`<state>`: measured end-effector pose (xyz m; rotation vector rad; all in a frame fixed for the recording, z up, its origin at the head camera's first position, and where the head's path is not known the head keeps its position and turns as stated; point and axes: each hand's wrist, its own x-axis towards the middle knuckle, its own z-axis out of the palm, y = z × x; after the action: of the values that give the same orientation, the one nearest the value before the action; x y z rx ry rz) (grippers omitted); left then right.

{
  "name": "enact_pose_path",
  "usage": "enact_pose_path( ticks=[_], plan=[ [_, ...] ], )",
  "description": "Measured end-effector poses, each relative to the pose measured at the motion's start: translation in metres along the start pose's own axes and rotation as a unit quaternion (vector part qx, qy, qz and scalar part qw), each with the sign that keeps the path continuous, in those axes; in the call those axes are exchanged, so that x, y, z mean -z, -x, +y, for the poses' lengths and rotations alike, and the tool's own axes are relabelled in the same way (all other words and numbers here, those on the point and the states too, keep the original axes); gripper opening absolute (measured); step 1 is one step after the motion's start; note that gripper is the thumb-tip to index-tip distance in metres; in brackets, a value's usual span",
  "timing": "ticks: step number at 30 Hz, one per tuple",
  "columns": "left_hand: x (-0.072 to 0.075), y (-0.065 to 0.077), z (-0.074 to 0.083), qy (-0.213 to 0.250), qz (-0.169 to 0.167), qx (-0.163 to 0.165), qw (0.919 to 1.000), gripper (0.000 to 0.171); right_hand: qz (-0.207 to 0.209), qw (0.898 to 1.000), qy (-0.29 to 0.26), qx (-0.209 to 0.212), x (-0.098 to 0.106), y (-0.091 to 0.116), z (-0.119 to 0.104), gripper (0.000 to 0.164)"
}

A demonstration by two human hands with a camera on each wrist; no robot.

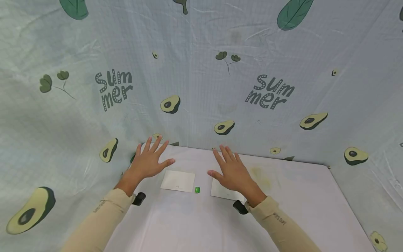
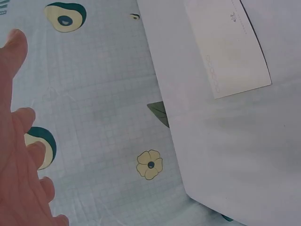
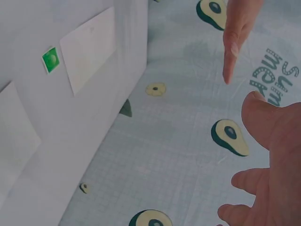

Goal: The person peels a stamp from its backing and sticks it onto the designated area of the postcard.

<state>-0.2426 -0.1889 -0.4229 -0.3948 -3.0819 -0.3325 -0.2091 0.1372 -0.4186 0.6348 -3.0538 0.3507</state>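
Wears beige cloth sleeves (image 1: pixel 102 217) above a smooth white tabletop (image 1: pixel 189 224). Has a small square green piece (image 1: pixel 197 190) there, with a white rectangular sheet (image 1: pixel 177 181) at its ten o'clock and a second white sheet (image 1: pixel 221 190) at three. Stretches right hand (image 1: pixel 234 175) at two, partly hiding the second sheet, and left hand (image 1: pixel 147 165) at ten, with fingers wide, gripping nothing. Faces pale avocado-printed sheeting (image 1: pixel 201 77) at twelve.

A left sheet (image 1: pixel 178 181) and right sheet (image 1: pixel 220 190) are lying on the table (image 1: pixel 176 224); a square (image 1: pixel 197 190) is sitting between them; a cloth (image 1: pixel 201 77) is hanging behind the table and along both its sides.
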Motion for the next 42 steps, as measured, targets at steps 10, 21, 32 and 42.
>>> enact_pose_path(
  ticks=[10, 21, 32, 42],
  plan=[
    [-0.011, 0.000, -0.005, -0.001, 0.004, 0.004, 1.0000, 0.087, 0.000, 1.000, -0.001, 0.006, -0.011, -0.005, -0.004, 0.083],
    [-0.024, 0.004, -0.009, 0.005, 0.004, 0.002, 1.0000, 0.086, 0.000, 1.000, -0.006, 0.010, -0.021, -0.006, -0.011, 0.082],
    [-0.039, 0.000, -0.012, 0.006, -0.001, 0.004, 1.0000, 0.086, 0.007, 1.000, 0.001, 0.012, -0.032, -0.009, -0.008, 0.079],
    [-0.053, 0.003, -0.018, 0.001, -0.002, 0.008, 1.0000, 0.086, 0.005, 1.000, 0.001, 0.006, -0.042, -0.009, -0.011, 0.079]
  ],
)
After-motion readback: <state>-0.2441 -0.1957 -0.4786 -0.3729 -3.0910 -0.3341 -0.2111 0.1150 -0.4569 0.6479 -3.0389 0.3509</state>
